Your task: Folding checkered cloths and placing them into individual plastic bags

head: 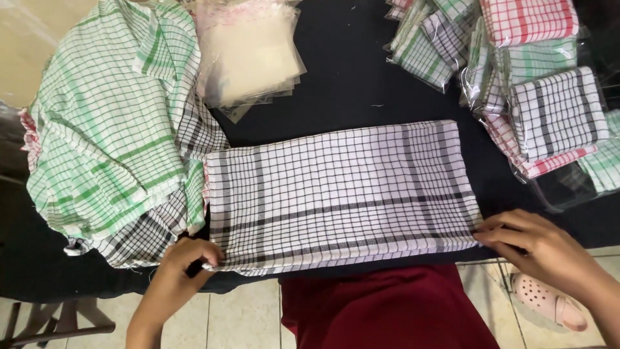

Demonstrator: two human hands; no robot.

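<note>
1. One black-checked white cloth (336,194) lies folded into a long strip on the table (349,71).
2. One loose heap of unfolded checked cloths (110,129) sits at the left; how many it holds cannot be told.
3. One stack of clear plastic bags (248,55).
4. One pile of bagged folded cloths (516,71) at the right, at least six.
5. Two hands: left (177,265), right (536,249).
6. One pink perforated clog (549,300).

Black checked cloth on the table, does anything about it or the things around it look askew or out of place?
Nothing looks damaged or spilled. The black checked cloth lies folded flat, both hands pinching its near corners. The near edge overhangs the table slightly. The green checked pile at left is rumpled, unlike the neat bagged cloths at right.
</note>
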